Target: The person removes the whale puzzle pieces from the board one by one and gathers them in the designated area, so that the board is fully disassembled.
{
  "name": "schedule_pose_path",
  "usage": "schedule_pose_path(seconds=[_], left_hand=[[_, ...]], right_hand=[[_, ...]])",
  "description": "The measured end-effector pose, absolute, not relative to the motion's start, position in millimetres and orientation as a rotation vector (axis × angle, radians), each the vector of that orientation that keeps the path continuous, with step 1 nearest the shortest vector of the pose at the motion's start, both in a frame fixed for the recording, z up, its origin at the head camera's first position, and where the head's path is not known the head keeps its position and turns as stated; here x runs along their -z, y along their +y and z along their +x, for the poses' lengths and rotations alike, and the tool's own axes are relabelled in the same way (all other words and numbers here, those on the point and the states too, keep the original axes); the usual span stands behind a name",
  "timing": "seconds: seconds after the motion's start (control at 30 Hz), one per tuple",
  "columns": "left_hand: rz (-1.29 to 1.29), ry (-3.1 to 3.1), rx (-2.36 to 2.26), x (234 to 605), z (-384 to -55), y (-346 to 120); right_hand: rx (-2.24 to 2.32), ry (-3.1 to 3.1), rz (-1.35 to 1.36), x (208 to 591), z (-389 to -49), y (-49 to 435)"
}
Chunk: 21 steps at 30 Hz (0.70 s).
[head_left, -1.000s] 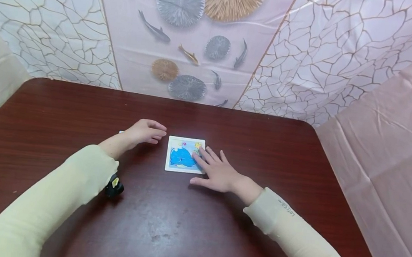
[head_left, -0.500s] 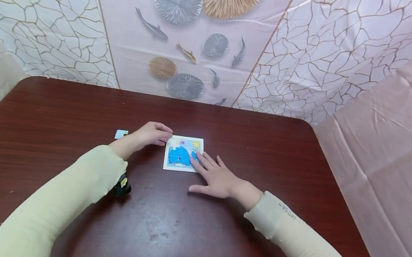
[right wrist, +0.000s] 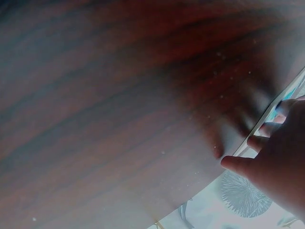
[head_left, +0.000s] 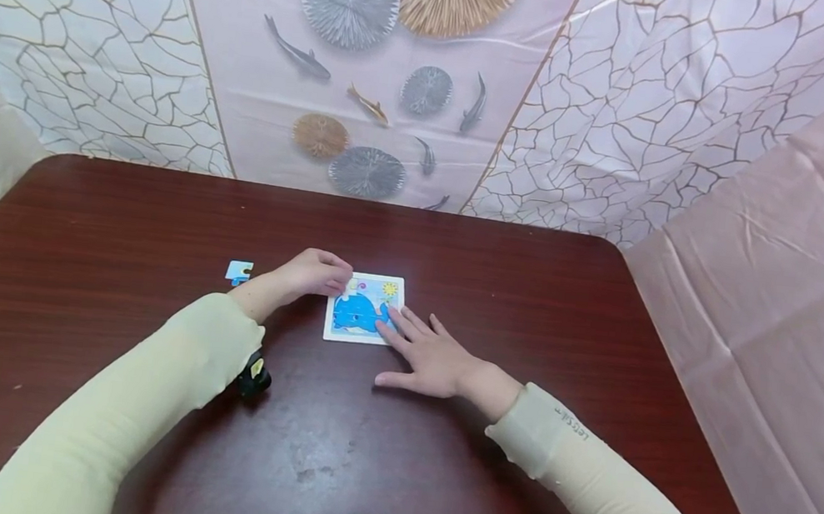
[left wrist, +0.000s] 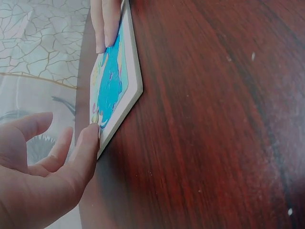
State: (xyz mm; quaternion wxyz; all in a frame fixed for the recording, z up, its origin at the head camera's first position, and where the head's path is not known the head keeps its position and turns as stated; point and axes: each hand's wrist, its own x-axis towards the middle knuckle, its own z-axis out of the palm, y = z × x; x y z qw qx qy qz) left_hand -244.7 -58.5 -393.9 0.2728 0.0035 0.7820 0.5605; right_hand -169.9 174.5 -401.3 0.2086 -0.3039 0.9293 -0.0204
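A square jigsaw puzzle [head_left: 356, 314] with a white frame and a blue whale picture lies flat on the table. A yellow sun shows at its upper right. My left hand [head_left: 316, 272] reaches over its upper left corner; in the left wrist view, one digit of the left hand [left wrist: 57, 176] touches that corner while other fingers stay raised. What lies under that fingertip is hidden. On the puzzle's right edge rests my right hand [head_left: 435, 360], fingers spread and thumb out to the side. A loose light-blue puzzle piece [head_left: 239, 271] lies left of the left hand.
The dark reddish-brown table [head_left: 329, 474] has rounded far corners. Patterned cloth [head_left: 587, 166] hangs behind it, and plain pinkish cloth [head_left: 780, 271] runs along the right side. A small black device [head_left: 254, 376] sits at the left wrist.
My left hand has moved right onto the puzzle's upper left corner, uncovering the loose piece. The right hand stays at the right edge. The head view has shifted slightly.
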Motion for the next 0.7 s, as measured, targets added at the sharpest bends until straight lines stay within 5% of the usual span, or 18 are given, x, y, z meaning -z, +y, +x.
schedule_pose_path(seconds=[0.7], left_hand=[[0.013,2.089,-1.506,395.0,-245.1,-52.2]], right_hand=[[0.028,2.598,-0.874,403.3,-171.0,174.9]])
